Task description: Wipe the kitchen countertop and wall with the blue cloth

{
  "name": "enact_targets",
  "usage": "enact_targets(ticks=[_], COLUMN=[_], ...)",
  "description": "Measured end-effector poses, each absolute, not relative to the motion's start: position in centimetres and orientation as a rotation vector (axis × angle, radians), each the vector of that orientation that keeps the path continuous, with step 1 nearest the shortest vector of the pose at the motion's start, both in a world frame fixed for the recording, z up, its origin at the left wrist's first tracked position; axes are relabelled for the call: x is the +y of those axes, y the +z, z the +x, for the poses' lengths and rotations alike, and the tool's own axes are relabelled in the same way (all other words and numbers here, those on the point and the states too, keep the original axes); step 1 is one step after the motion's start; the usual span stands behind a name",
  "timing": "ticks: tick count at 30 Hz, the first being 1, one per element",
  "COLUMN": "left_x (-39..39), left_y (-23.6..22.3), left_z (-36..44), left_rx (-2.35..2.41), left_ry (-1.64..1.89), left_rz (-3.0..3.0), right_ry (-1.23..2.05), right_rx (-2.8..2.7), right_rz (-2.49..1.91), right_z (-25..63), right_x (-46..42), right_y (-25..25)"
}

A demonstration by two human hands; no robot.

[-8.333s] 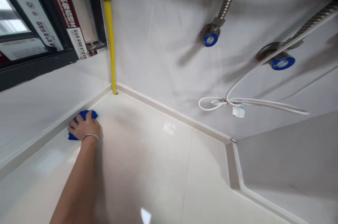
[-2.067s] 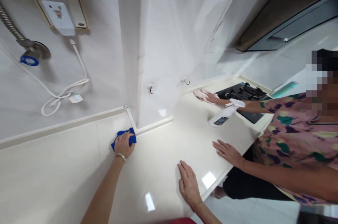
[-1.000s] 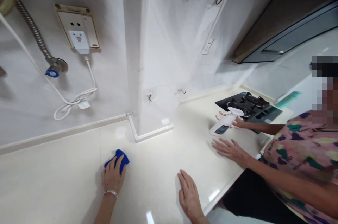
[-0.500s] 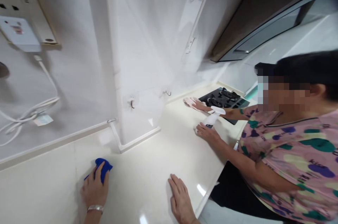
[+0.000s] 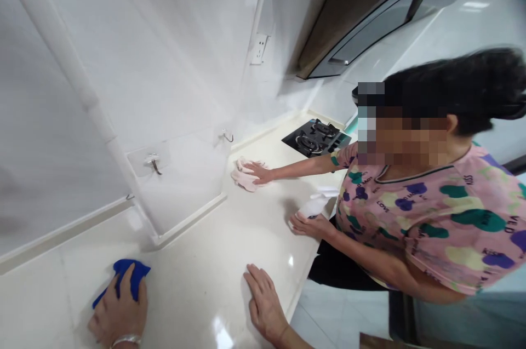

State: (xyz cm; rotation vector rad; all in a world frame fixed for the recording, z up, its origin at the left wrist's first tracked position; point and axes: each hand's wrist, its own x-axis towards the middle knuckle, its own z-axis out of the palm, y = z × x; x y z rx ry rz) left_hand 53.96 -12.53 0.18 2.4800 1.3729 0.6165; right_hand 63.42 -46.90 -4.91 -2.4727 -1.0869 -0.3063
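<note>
At the lower left, my left hand (image 5: 122, 308) presses a blue cloth (image 5: 132, 273) against the pale countertop (image 5: 193, 283). Parts of the cloth stick out past the fingers; the rest is hidden beneath the palm. A bracelet shows at this wrist. My right hand (image 5: 265, 301) rests on the countertop near its front edge, fingers stretched out and holding nothing.
On the right, a person (image 5: 411, 217) leans over the counter, one hand on a pale pink cloth (image 5: 247, 175), the other holding a white spray bottle (image 5: 314, 204). Beyond is a black gas hob (image 5: 314, 139). A wall corner (image 5: 158, 236) with hooks juts in.
The view has swung right. The other person's pink cloth has moved away from the hob, towards me along the wall. My hands keep roughly the same places on the countertop.
</note>
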Motion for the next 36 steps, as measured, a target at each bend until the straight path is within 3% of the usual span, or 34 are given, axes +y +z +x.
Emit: enact_targets(ticks=[6,11,18,36], left_x=[-10.5,-8.4,-8.3,0.6], left_y=[1.4,3.2,3.2,3.8], left_z=[54.9,57.7,62.7,67.9], left_rx=[1.276,1.389,1.151,1.338], left_ry=[0.535,0.716,0.658,0.386], left_rz=[2.134,1.676,1.820,2.042], right_ry=[-0.311,-0.285,-0.315,-0.293], right_rx=[-1.106,-1.120,-1.147,-1.155], right_rz=[-2.451,-2.472,-2.491,-2.522], right_z=[63.0,62.9,63.2,63.3], right_x=[-47.2,-47.3,-47.3,-47.1], right_y=[-5.1,-5.8,-6.0,-5.4])
